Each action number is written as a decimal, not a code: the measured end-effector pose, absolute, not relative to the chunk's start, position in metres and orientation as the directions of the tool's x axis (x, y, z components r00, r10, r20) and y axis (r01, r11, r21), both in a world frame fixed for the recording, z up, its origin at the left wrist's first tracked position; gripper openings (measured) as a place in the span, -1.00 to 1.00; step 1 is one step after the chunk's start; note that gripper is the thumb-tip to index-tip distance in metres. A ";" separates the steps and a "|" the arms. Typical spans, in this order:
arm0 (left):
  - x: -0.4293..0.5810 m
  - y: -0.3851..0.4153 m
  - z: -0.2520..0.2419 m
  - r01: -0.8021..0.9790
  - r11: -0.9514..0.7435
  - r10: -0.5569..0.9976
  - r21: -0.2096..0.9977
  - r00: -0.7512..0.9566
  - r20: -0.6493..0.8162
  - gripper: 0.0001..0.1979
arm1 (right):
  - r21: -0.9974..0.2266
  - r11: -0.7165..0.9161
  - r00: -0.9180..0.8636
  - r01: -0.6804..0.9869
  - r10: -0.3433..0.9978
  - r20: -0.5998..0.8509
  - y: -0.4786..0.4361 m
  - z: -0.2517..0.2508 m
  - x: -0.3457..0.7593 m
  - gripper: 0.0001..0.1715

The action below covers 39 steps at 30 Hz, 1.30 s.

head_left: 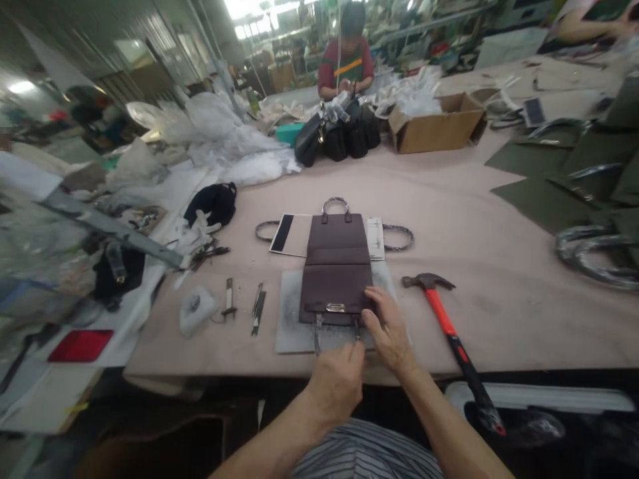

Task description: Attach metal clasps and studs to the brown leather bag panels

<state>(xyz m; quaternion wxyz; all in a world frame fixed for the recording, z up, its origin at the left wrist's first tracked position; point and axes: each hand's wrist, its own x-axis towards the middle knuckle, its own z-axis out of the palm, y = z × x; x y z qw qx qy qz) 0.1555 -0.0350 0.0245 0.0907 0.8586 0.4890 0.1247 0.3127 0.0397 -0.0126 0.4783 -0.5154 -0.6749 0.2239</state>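
A dark brown handbag piece [337, 283] lies unfolded, its near part on a grey slab [288, 319]. A metal clasp [335, 308] sits near its front edge. My left hand [335, 384] is closed at the near handle [318, 330], which is wrapped in clear film; the fingers partly hide it. My right hand [390, 331] rests at the bag's near right corner, thumb and forefinger apart, touching the edge. A second wrapped handle [336, 202] arches at the far end. Pale side panels stick out left and right, each with a wrapped loop.
A hammer [444, 316] with an orange and black handle lies on the right, overhanging the table edge. Small tools [258, 309] and a white tape dispenser-like object [196, 310] lie left. Black bags [339, 133], a cardboard box [436, 126] and a co-worker [346, 63] are beyond.
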 end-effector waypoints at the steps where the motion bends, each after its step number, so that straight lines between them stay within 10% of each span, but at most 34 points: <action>1: 0.164 -0.038 0.022 0.821 -0.483 0.874 0.304 0.474 0.107 -0.81 | -0.780 0.385 -0.055 0.493 0.909 0.414 0.041 -0.012 0.314 -0.55; 10: 0.180 -0.051 0.016 0.759 -0.352 0.902 0.548 0.431 -0.017 -0.72 | -0.631 0.474 -0.306 0.614 0.880 0.363 0.046 -0.010 0.320 -0.63; 23: 0.169 -0.064 0.024 0.734 -0.420 0.857 0.533 0.515 -0.035 -0.77 | -0.562 0.504 -0.295 0.656 0.856 0.424 0.044 -0.006 0.313 -0.81; 29: 0.147 -0.062 0.043 0.650 -0.574 0.802 0.499 0.569 0.181 -0.90 | -0.529 0.553 -0.328 0.644 0.824 0.462 0.047 -0.012 0.319 -0.78; 34: 0.079 -0.033 0.047 0.766 -0.368 0.914 0.527 0.192 0.358 -0.85 | -0.481 0.614 -0.368 0.626 0.776 0.511 0.058 -0.024 0.326 -0.75; 39: -0.025 -0.002 0.041 0.820 0.198 0.935 0.537 -0.323 0.147 -0.84 | -0.438 0.645 -0.387 0.626 0.745 0.544 0.062 -0.027 0.327 -0.74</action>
